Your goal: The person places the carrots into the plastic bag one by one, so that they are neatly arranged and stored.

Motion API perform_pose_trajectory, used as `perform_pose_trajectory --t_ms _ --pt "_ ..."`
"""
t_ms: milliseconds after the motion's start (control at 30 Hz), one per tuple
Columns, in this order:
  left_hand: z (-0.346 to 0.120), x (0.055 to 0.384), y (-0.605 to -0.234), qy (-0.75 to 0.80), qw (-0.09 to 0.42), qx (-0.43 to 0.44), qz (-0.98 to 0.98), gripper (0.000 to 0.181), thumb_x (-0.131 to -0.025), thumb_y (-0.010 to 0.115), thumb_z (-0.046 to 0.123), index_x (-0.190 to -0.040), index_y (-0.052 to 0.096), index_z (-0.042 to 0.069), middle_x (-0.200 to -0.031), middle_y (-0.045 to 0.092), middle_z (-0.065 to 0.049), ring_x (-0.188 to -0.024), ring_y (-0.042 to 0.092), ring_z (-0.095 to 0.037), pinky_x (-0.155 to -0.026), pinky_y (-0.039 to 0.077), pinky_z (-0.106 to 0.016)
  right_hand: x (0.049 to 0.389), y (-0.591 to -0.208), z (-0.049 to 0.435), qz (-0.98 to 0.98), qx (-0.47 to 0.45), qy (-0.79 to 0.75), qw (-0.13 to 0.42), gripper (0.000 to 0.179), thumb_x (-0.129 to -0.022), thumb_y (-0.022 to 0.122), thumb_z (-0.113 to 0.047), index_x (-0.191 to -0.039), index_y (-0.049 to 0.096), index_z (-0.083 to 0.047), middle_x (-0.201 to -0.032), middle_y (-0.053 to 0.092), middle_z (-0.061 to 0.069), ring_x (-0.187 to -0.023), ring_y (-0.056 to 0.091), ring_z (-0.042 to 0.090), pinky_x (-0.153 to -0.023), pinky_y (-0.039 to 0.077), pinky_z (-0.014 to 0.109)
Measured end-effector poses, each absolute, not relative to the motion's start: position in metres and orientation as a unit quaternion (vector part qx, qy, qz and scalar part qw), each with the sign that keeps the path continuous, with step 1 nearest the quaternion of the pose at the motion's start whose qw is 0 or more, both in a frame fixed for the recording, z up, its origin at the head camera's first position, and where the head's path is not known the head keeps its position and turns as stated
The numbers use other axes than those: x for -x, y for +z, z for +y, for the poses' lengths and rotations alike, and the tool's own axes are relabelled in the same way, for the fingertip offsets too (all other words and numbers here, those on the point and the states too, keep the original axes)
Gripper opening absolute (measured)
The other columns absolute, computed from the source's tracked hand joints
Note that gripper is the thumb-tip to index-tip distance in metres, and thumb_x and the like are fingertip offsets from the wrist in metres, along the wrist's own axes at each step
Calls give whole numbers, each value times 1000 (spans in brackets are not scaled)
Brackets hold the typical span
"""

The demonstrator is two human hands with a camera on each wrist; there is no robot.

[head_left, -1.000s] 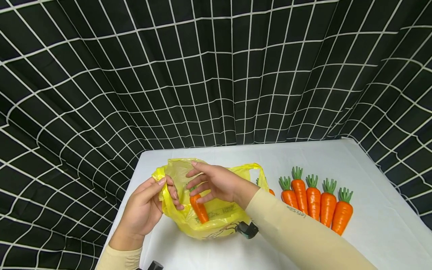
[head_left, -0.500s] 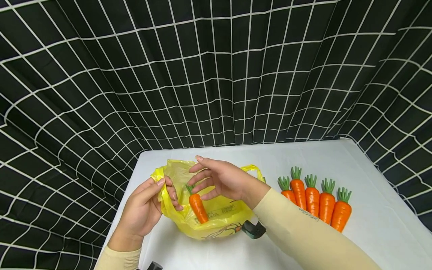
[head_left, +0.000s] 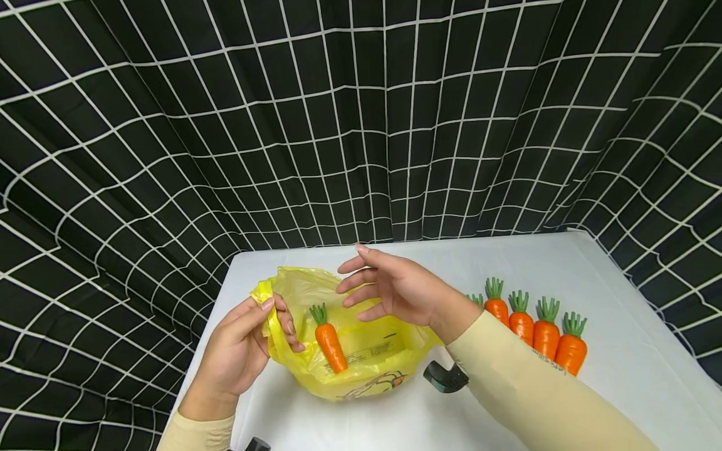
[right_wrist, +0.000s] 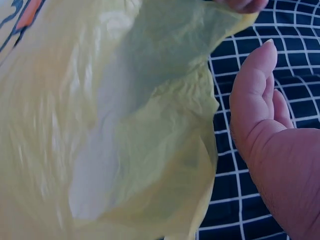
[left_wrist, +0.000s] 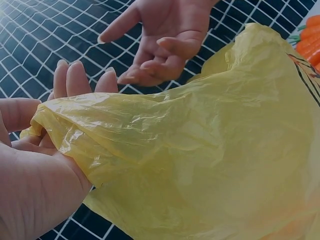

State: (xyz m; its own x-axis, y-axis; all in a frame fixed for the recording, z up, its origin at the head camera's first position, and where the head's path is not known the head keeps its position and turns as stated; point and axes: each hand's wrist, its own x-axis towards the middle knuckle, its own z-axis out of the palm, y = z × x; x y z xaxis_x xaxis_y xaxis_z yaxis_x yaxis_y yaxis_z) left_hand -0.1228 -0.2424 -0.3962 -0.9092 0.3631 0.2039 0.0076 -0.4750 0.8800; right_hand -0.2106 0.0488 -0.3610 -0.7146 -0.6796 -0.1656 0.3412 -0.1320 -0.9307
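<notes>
A thin yellow plastic bag (head_left: pixel 366 376) stands on the table with its mouth spread toward the head camera. My left hand (head_left: pixel 239 344) pinches the bag's left handle and rim between thumb and fingers; the left wrist view shows the film (left_wrist: pixel 120 125) bunched in that grip. One orange toy carrot (head_left: pixel 331 347) with a green top lies inside the bag. Above the right part of the bag's mouth, my right hand (head_left: pixel 403 288) has its fingers apart and holds nothing. In the right wrist view the right hand (right_wrist: pixel 265 110) appears beside the bag's edge.
Several carrots (head_left: pixel 546 338) lie in a row on the right of the white table (head_left: pixel 637 326), partly hidden by the right sleeve (head_left: pixel 524 369). A black cloth with a white grid (head_left: pixel 361 125) surrounds the table. A black device (head_left: pixel 445 376) is on the right wrist.
My right hand has moved up and to the right, away from the carrot in the bag, which now shows fully. My left hand keeps its grip on the bag, nearly still.
</notes>
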Motion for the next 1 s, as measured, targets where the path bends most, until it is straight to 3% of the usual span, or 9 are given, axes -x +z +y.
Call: perform_pose_trajectory --t_ms 433,1000 --pt "-244 123 -394 833 100 -181 513 28 -120 31 10 -119 57 0 -96 68 -10 -87 70 -22 -84 66 -46 213 -361 77 529 151 -769 325 53 -115 49 -50 -131 64 -2 -120 70 18 -104 72 33 -81 66 44" --pt "-249 121 -401 835 109 -197 502 32 -120 27 8 -121 58 0 -97 69 -10 -87 70 -24 -84 65 -43 216 -359 137 530 161 -788 270 53 -118 44 -48 -135 66 -3 -123 68 19 -107 73 32 -83 66 45"
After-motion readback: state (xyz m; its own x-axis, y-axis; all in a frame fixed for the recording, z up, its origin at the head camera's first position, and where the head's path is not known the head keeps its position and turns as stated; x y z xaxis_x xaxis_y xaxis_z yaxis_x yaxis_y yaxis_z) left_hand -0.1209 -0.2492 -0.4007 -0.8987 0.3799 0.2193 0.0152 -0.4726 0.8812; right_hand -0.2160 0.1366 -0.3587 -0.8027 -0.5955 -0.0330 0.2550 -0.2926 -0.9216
